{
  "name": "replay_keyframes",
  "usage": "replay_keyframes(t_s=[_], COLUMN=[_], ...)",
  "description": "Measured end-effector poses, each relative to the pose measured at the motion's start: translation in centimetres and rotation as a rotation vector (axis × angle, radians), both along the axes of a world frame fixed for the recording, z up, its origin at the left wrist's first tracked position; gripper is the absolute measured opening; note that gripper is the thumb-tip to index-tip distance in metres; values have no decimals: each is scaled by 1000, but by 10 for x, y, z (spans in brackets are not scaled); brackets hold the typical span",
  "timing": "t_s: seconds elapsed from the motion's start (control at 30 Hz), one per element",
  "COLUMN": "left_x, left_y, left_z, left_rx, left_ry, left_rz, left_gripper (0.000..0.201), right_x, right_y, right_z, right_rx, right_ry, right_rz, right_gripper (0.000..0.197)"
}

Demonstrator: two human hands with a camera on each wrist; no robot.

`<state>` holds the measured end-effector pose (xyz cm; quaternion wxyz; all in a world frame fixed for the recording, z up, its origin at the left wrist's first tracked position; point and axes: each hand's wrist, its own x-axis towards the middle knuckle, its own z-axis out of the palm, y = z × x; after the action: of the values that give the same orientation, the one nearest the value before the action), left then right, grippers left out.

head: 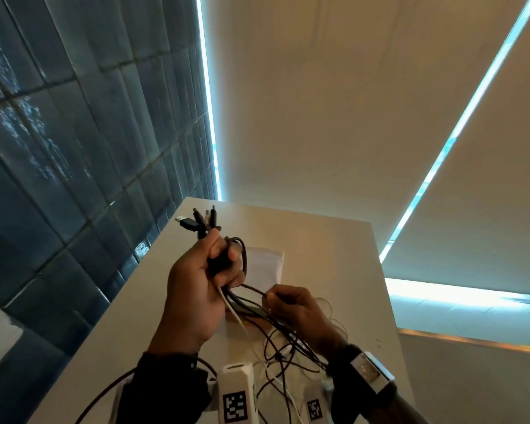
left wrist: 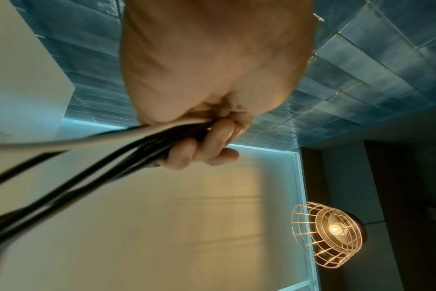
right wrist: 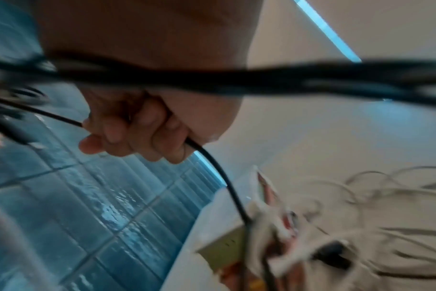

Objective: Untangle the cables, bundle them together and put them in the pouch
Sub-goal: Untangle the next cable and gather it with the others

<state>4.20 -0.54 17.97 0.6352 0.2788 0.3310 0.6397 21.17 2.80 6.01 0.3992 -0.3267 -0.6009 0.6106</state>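
My left hand [head: 218,264] grips a bunch of black and white cables [head: 210,223] above the table, with several plug ends sticking up past the fingers. The left wrist view shows those fingers [left wrist: 207,145] curled round the same cables [left wrist: 92,157]. A little lower right, my right hand [head: 283,304] holds a single black cable [head: 251,287] that runs from the bunch; in the right wrist view its fingers [right wrist: 137,135] close round that black cable [right wrist: 222,173]. Loose cable lengths [head: 282,356] trail to the table. The white pouch [head: 265,264] lies flat behind my hands, partly hidden.
The white table [head: 343,270] stands against a blue tiled wall [head: 74,148] on the left. A small white box [right wrist: 224,250] sits among cables near the table's edge. A caged lamp [left wrist: 329,234] hangs overhead. Light blinds fill the background.
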Motion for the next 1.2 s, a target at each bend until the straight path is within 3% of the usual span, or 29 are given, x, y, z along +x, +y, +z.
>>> replay_keyframes(t_s=[0.1, 0.23, 0.43, 0.77, 0.93, 1.1, 1.2], left_x=[-9, -6, -9, -17, -16, -11, -3], left_y=[-1, -5, -3, -4, -6, -1, 3], left_z=[0, -2, -2, -3, -5, -17, -23], left_rx=[29, 75, 75, 54, 24, -81, -155], left_ry=[-14, 90, 137, 115, 188, 342, 399], left_rz=[4, -29, 13, 44, 48, 85, 95], left_gripper=[31, 36, 33, 33, 36, 31, 30], right_x=[10, 16, 10, 9, 8, 5, -1], right_y=[3, 5, 9, 16, 20, 26, 26], right_z=[-41, -76, -82, -95, -77, -29, 6], right_rx=[39, 23, 18, 12, -28, -70, 16], right_ry=[-124, -242, -252, -350, -435, -167, 32], right_rz=[-71, -110, -124, -146, -279, -432, -396], right_gripper=[22, 28, 35, 29, 26, 15, 14])
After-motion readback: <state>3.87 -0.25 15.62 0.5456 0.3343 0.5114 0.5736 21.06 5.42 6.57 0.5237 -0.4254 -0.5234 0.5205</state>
